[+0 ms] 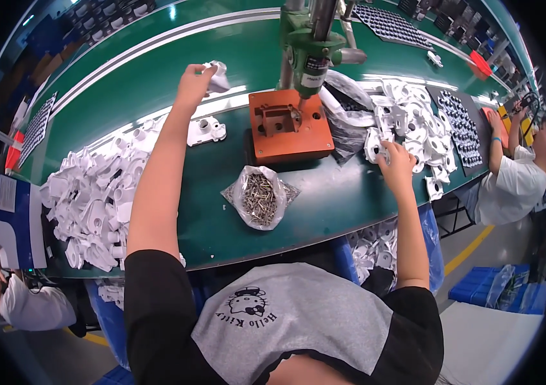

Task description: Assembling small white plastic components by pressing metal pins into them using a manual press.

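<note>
My left hand (194,88) is raised over the far left of the green bench, with its fingers closed on a white plastic part (219,79). Another white plastic housing (206,131) lies on the bench below it. My right hand (397,164) is at the near edge of the right-hand pile, its fingers closed on a white plastic housing (373,145). Between my hands stands an orange fixture block (291,145) with a recess on top, under the green press head (314,61). In front of it is an open clear bag of small metal pins or screws (260,197).
White parts are heaped at left (96,199) and right (414,115). A plastic bag of dark pieces (347,106) sits beside the fixture. Trays of dark parts (460,125) stand farther right. Blue-lined bins (375,247) are below the bench edge. A co-worker (517,173) works at right, another person (32,301) at left.
</note>
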{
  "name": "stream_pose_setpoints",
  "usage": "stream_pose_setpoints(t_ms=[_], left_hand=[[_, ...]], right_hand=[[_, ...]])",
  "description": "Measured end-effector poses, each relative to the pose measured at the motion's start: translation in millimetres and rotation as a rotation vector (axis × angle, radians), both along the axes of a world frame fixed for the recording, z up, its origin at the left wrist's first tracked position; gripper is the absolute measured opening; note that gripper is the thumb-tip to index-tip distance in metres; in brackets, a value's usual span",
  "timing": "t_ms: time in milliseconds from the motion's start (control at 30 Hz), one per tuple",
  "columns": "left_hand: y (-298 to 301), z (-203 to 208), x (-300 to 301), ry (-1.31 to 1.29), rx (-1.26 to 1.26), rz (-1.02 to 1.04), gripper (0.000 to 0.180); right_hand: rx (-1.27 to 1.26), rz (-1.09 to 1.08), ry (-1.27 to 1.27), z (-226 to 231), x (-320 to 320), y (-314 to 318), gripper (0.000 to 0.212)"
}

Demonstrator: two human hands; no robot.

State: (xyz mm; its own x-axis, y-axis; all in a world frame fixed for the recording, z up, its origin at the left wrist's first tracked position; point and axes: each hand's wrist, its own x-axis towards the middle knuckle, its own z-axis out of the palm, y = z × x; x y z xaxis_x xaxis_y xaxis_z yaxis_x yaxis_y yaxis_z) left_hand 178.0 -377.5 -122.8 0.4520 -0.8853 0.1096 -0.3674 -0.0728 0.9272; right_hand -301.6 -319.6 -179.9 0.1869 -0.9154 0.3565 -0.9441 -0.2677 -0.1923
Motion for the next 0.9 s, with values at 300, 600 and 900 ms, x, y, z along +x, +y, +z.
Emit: stream_pose_setpoints(t_ms=[300,600,900], left_hand=[[60,-43,-2,-0.953,0.488,-0.31,0.045],[99,-13,-19,-0.48,0.143,-0.071,0.024],[150,11,-83,0.756,-0.082,-0.357,0.019]], right_hand=[[-0.155,-0.131,-0.198,10,-1,0,0.023],[-0.346,-0.212,-0.407,19,10,-1,0.021],[-0.655,-0.153,-0.266,39,17,-16,0.012]])
